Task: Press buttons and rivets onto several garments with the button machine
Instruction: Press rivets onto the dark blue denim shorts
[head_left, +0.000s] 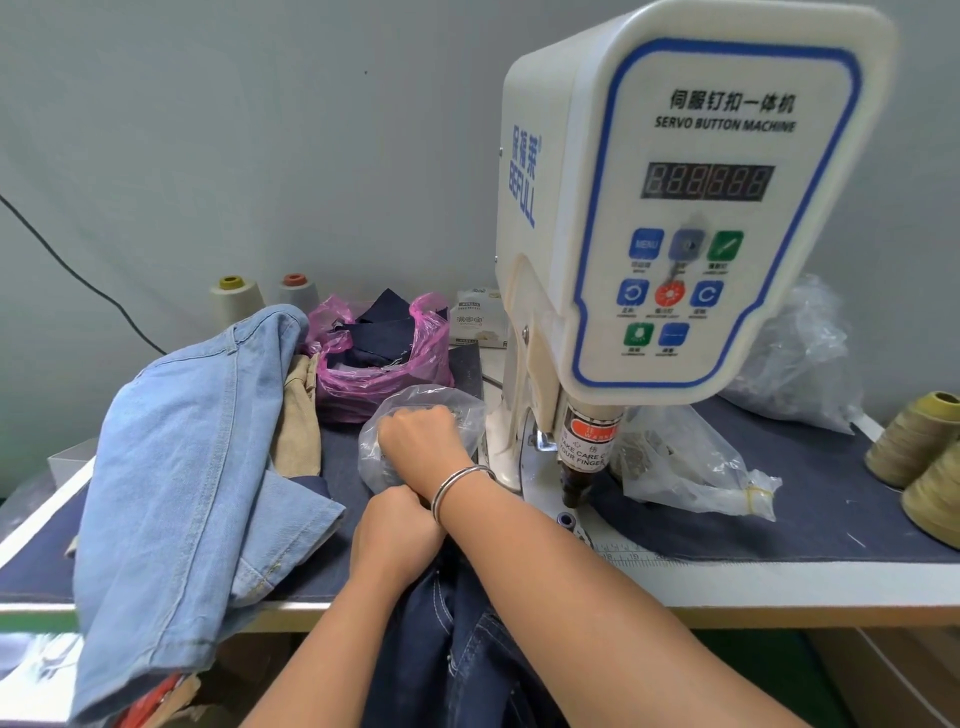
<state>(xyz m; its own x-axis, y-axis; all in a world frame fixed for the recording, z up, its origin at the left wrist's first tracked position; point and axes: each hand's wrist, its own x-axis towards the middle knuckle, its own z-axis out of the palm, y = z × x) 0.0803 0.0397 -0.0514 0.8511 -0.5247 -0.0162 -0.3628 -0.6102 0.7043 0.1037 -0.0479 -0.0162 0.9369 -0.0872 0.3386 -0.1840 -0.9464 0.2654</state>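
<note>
- Right hand (418, 441) reaches across into the clear plastic bag (415, 415) lying just left of the button machine (675, 208); the knuckles are up and the fingers dip down into the bag, so what they grip, if anything, I cannot tell.
- A metal bracelet (457, 488) sits on that right wrist.
- Left hand (395, 535) is tucked right under the right wrist, touching it, fingers curled round the top edge of the dark blue jeans (447, 649), which hang from the table's front edge (779, 582) down toward the person.
- The two forearms cross, hands stacked close together.
- The machine stands on the table to the right of the hands, its punch head (576, 483) hanging over the base with nothing under it.
- A light blue denim garment (182, 467) is heaped on the left of the table, with a tan garment (298, 415) beside it.
- Behind them, a pink bag (431, 358) holds dark fabric pieces.
- A second clear bag (691, 467) lies just right of the punch.
- Thread cones (919, 457) stand at the far right, two more (236, 301) against the wall.
</note>
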